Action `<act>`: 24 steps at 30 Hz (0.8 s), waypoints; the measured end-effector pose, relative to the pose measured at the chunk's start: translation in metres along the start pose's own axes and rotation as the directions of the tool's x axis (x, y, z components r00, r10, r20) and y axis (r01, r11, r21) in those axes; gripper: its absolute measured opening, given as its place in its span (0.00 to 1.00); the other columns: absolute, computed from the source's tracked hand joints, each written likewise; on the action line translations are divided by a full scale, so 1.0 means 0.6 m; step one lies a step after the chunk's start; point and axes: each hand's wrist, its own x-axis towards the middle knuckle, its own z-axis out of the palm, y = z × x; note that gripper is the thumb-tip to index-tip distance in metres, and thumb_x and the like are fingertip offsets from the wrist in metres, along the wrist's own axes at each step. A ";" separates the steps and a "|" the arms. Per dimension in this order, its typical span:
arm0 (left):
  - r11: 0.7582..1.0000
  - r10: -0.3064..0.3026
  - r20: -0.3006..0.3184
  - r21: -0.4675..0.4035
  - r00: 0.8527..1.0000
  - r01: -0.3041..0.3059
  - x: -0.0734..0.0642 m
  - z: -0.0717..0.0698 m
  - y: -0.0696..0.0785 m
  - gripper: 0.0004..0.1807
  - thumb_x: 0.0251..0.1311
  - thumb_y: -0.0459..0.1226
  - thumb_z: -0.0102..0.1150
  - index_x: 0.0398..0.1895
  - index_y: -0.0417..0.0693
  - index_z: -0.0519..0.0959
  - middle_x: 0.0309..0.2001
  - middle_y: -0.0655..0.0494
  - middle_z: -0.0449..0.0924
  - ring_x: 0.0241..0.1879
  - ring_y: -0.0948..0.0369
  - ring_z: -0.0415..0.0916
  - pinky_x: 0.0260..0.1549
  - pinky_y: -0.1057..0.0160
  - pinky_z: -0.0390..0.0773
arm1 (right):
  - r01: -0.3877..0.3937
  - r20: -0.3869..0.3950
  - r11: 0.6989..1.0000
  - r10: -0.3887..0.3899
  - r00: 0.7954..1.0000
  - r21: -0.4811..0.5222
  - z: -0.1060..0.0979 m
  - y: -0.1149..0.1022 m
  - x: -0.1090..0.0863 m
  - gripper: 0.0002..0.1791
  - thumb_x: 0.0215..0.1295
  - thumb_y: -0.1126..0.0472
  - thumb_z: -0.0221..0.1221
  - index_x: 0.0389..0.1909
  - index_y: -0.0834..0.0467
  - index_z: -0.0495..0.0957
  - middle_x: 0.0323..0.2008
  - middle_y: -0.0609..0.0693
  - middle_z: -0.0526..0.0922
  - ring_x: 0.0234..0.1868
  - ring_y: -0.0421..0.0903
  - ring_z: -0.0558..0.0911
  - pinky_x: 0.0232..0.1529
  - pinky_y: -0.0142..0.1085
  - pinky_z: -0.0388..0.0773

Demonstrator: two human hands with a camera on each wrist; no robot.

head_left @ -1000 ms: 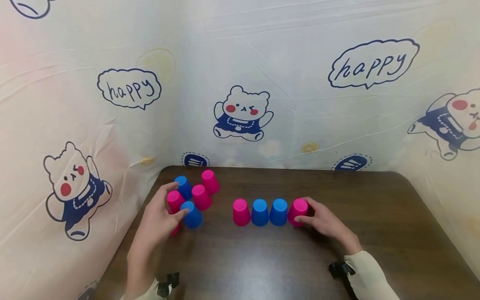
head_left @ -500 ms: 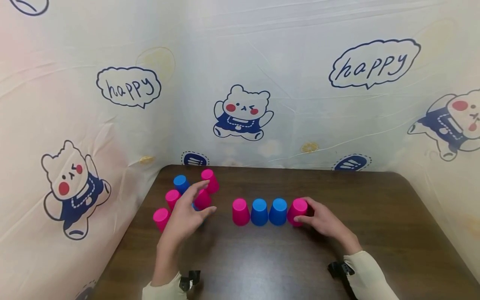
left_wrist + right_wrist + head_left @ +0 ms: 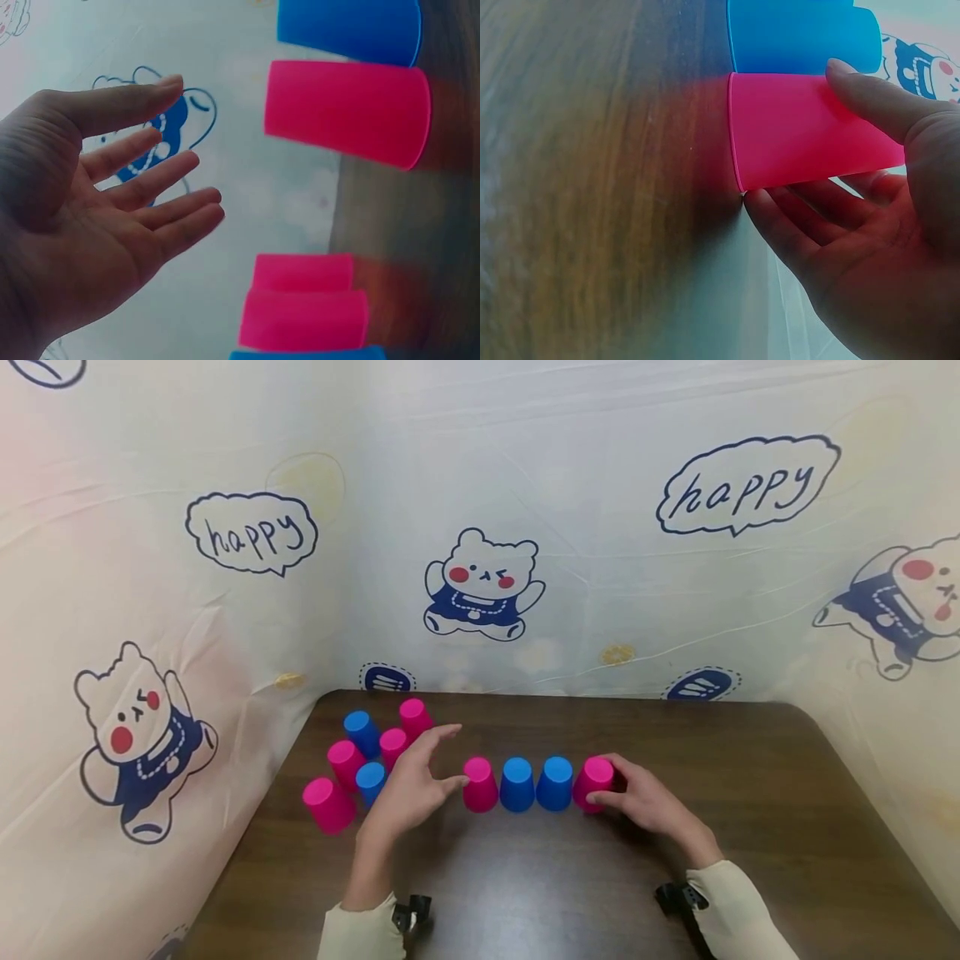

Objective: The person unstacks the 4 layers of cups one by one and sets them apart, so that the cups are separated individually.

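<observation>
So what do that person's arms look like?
The left sleeve and right sleeve are cream. A small black gadget sits by each wrist. The left grip and right grip are bare hands, no gloves or rings showing.

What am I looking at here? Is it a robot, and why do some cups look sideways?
No robot: these are a person's bare left hand and right hand. One picture looks down from the person's head. The others look from each wrist, which makes the cups seem sideways.

Really, they stand on a table, wide ends down. Four make a row: pink, blue, blue, pink. Six more show in a group to the left.

The right hand holds the pink cup at the row's right end. The left hand is open, holding nothing.
</observation>
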 end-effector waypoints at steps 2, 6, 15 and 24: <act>1.000 -0.007 0.016 0.003 1.000 0.006 0.006 0.011 0.000 0.45 0.56 0.33 0.79 0.77 0.60 0.69 0.74 0.52 0.72 0.75 0.45 0.66 0.62 0.36 0.79 | -0.001 0.000 1.000 0.001 1.000 0.001 -0.001 0.000 -0.001 0.33 0.67 0.50 0.72 0.69 0.52 0.72 0.58 0.52 0.82 0.58 0.53 0.80 0.58 0.52 0.83; 1.000 -0.013 0.045 0.000 0.999 0.013 0.018 0.032 -0.003 0.45 0.56 0.33 0.78 0.77 0.60 0.69 0.75 0.51 0.71 0.75 0.44 0.66 0.60 0.37 0.81 | 0.001 -0.002 1.000 -0.001 1.000 -0.004 -0.002 0.000 -0.001 0.33 0.67 0.51 0.72 0.69 0.52 0.72 0.58 0.52 0.82 0.58 0.53 0.80 0.57 0.51 0.83; 1.000 -0.004 0.086 0.004 0.996 0.004 0.031 0.062 -0.019 0.42 0.56 0.30 0.77 0.75 0.58 0.72 0.73 0.48 0.73 0.69 0.43 0.74 0.55 0.42 0.86 | 0.002 -0.004 1.000 -0.002 1.000 -0.009 0.001 -0.001 0.001 0.32 0.67 0.50 0.71 0.68 0.52 0.72 0.57 0.51 0.83 0.58 0.52 0.80 0.58 0.52 0.83; 0.999 -0.027 0.100 0.030 0.995 0.024 0.032 0.076 -0.030 0.38 0.55 0.29 0.77 0.70 0.54 0.75 0.63 0.48 0.78 0.60 0.46 0.77 0.50 0.45 0.88 | 0.015 -0.006 1.000 -0.015 1.000 -0.002 0.000 0.001 0.001 0.31 0.67 0.51 0.71 0.68 0.53 0.73 0.56 0.52 0.83 0.57 0.52 0.80 0.57 0.50 0.83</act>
